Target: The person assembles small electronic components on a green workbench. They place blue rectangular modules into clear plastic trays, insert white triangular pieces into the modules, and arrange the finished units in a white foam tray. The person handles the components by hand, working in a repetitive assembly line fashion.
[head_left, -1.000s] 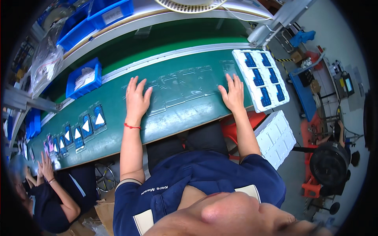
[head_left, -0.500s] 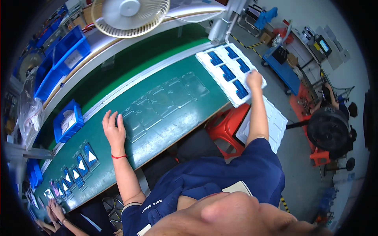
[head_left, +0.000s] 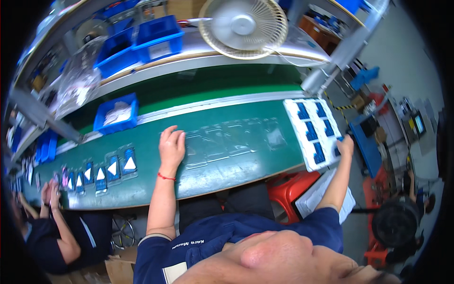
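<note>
At the right end of the green bench stands a white foam tray (head_left: 326, 137), its pockets holding flat blue parts (head_left: 310, 131) that look like circuit boards. My right hand (head_left: 346, 145) is over the tray's right edge, fingers closed at a blue part (head_left: 338, 145) there; the fingers hide much of that part. My left hand (head_left: 172, 148) is over the bench, fingers raised and apart, nothing in it. Just right of it lies a row of clear plastic trays (head_left: 218, 143), thin and see-through.
Left along the bench stand several clear trays with blue parts and white triangles (head_left: 129, 164). Behind them is a blue bin (head_left: 116, 113). A fan (head_left: 242, 24) and blue bins (head_left: 158, 37) occupy the shelf. A red stool (head_left: 291, 189) stands below; a co-worker's hands (head_left: 50, 193) work far left.
The view has turned left, so the bench appears shifted and more level. My right hand has moved slightly outward to the tray's right edge, with blue showing at its fingertips. My left hand stays open.
</note>
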### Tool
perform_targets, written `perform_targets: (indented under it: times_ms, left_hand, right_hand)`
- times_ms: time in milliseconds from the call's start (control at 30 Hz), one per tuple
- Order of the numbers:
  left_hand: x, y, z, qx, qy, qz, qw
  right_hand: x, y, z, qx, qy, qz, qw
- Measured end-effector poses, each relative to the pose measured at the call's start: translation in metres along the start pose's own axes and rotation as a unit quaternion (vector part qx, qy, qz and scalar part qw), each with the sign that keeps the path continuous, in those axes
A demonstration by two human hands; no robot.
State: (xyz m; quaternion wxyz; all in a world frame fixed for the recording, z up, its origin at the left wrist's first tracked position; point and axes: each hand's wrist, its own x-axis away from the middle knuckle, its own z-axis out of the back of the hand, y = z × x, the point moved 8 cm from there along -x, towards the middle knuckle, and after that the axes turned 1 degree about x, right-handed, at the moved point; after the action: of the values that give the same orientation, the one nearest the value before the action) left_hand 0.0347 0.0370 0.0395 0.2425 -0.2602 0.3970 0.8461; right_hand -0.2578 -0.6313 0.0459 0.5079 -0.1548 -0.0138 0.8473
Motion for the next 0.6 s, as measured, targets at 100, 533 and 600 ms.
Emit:
perform_targets:
  times_ms: [100,533,600]
  left_hand:
    - [0.0,0.001,-0.003,0.016,0.009,-0.008,1.0]
    - [-0.004,0.004,0.001,0.032,-0.014,0.009,0.999]
    - [-0.003,0.006,0.002,0.03,-0.019,0.011,0.999]
  right_hand:
    - [0.028,-0.015,-0.012,-0.102,-0.022,0.08,0.991]
    - [0.076,-0.078,-0.039,0.033,-0.119,0.06,0.991]
    - [0.095,-0.093,-0.019,0.035,-0.097,0.012,0.995]
